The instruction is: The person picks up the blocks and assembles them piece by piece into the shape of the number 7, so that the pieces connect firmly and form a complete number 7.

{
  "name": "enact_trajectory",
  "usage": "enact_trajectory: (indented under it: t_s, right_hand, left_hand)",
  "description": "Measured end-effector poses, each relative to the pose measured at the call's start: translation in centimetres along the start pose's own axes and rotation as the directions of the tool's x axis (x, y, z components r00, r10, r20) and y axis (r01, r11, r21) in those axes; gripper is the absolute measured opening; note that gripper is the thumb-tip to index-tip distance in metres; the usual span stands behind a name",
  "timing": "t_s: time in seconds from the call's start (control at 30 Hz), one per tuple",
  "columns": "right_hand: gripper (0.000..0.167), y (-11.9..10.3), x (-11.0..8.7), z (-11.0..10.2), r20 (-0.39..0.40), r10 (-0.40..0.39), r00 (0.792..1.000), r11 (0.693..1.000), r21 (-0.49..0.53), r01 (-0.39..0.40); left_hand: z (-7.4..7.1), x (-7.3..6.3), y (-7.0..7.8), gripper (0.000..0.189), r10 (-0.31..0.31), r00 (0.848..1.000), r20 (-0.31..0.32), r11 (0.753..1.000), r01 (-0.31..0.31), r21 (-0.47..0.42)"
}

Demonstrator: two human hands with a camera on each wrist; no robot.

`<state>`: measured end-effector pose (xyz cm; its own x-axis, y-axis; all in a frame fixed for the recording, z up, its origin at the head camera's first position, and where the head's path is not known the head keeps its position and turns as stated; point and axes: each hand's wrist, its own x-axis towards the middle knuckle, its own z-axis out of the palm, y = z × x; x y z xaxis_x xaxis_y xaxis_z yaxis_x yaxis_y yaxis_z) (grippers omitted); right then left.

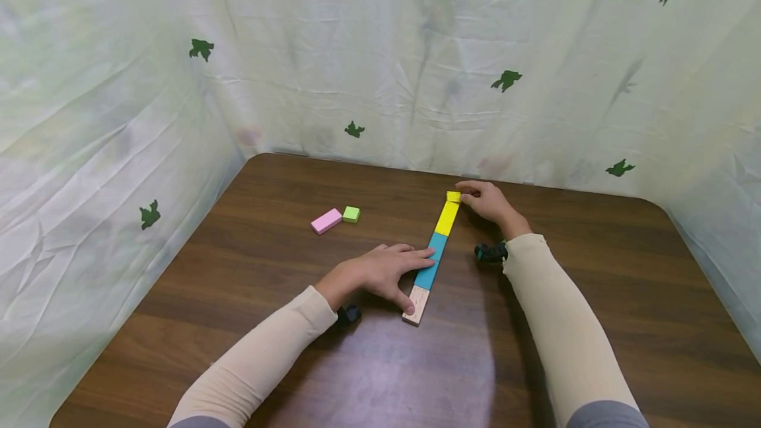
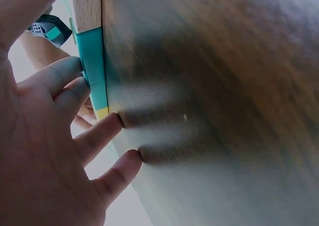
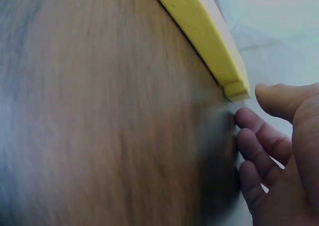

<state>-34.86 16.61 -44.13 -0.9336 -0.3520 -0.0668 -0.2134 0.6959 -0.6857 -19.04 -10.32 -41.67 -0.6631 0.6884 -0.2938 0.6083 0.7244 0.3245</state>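
A straight row of blocks runs away from me: a bare-wood block (image 1: 421,299) nearest, two blue blocks (image 1: 425,277), a long yellow block (image 1: 447,218) and a small yellow block (image 1: 454,196) at the far end. The small one sits slightly askew. My left hand (image 1: 383,271) is spread beside the row, fingertips on the blue blocks and thumb on the bare-wood one. Its two lower fingers touch the table in the left wrist view. My right hand (image 1: 490,203) is beside the small yellow block, thumb and fingers loosely bent; the right wrist view shows a gap between them and it.
Left of the row, a pink block (image 1: 326,221) and a small green block (image 1: 351,214) lie close together on the brown wooden table (image 1: 250,263). A pale curtain with green leaf and bird shapes (image 1: 380,71) hangs behind the table's far edge.
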Motion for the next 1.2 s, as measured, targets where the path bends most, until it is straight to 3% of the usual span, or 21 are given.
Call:
enact_trajectory:
  t_s: [0.33, 0.47, 0.63, 0.97, 1.2]
  right_hand:
    - [0.047, -0.3, -2.8, -4.1, 0.078, -0.009, 0.997, 0.999, -0.030, 0.011]
    - [0.045, -0.6, -4.0, -5.6, 0.095, -0.017, 0.995, 0.994, -0.110, 0.028]
    - [0.041, -0.5, -5.4, -6.5, 0.106, -0.079, 0.991, 0.975, -0.197, 0.099]
    - [0.039, 0.8, -10.3, -7.9, 0.153, -0.130, 0.980, 0.914, -0.364, 0.178]
    - [0.038, 1.2, -12.1, -8.3, 0.140, -0.174, 0.975, 0.881, -0.421, 0.217]
  left_hand:
    - [-0.3, 0.0, 0.2, 0.091, 0.001, 1.000, 0.002, 1.000, -0.001, 0.003]
    - [-0.2, -0.1, 0.1, 0.090, 0.009, 1.000, 0.000, 1.000, -0.009, -0.004]
    - [-0.2, -0.2, 0.2, 0.090, 0.004, 1.000, -0.001, 1.000, -0.004, -0.026]
    - [-0.3, 0.0, 0.3, 0.091, 0.011, 1.000, 0.006, 1.000, -0.011, -0.015]
    - [-0.2, -0.1, 0.2, 0.091, 0.014, 1.000, 0.006, 1.000, -0.014, -0.025]
